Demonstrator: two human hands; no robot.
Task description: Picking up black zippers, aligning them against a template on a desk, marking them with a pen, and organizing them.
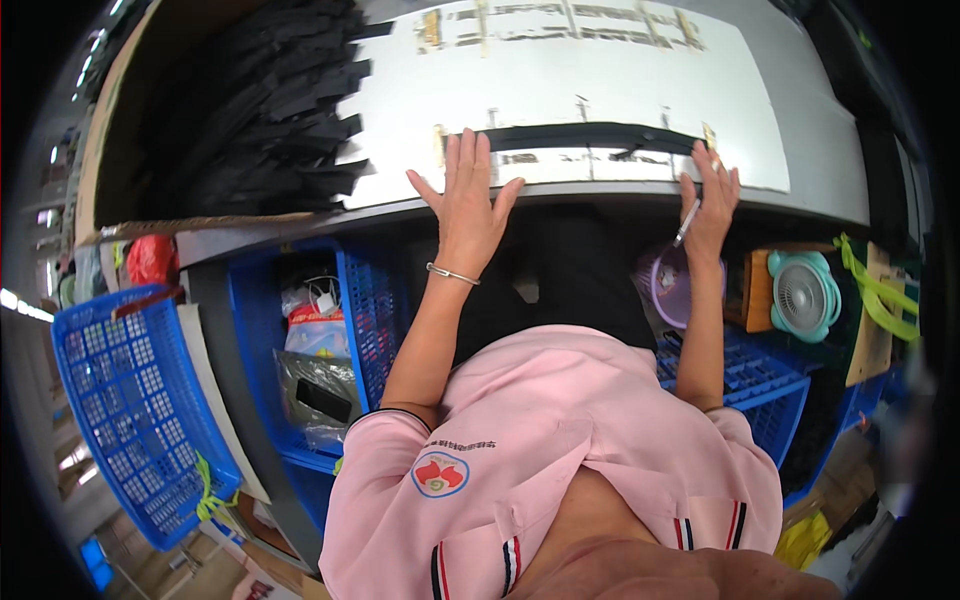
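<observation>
A long black strip [590,133] lies across a white board [640,95] on the worktable. My left hand [465,205] rests with its fingers spread, the fingertips at the strip's left end. At the right end, the fingertips of my right hand [712,205] touch the strip. A slim white pen-like tool [686,223] is tucked in the right hand, its tip pointing down toward me. The board carries marks and yellowish tape patches [432,30] near its far edge and beside the strip.
A cardboard box [105,150] of black strips [260,110] stands at the left on the table. Blue baskets [145,400] sit lower left, one holding a dark phone [322,402]. Below the table's edge at right are a purple bin [672,290] and a teal fan [803,295].
</observation>
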